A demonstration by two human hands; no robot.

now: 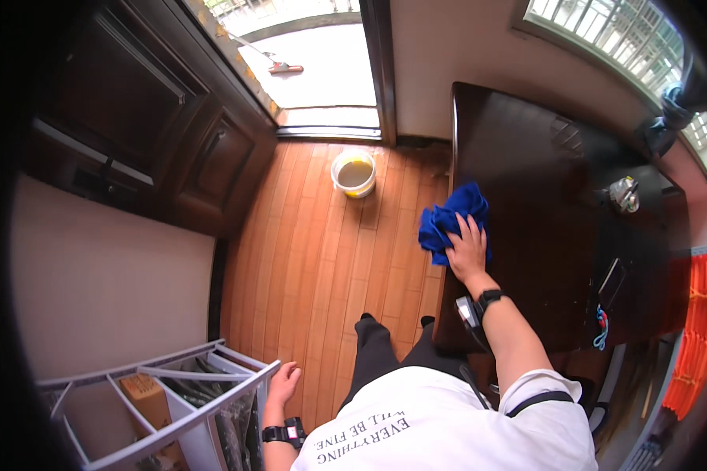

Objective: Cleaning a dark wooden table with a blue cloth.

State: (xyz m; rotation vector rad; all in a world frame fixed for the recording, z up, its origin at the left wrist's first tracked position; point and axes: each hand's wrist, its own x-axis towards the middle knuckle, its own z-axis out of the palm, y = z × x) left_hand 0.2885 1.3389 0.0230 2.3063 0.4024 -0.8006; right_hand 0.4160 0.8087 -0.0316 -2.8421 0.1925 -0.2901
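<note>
My right hand is on a bunched blue cloth at the left edge of the dark, glossy table. Its fingers spread over the cloth and press into the folds, and part of the cloth hangs past the table edge. Low at my left side, my left hand has loosely bent fingers, apart, with nothing in them. It hangs right beside the end of a grey rack. Both wrists wear black bands with small devices.
A white bucket of murky water stands on the wooden floor before an open doorway. Outside lies a mop. The table bears a crumpled silvery item, a phone-like dark object and a colourful cord. A dark door stands left.
</note>
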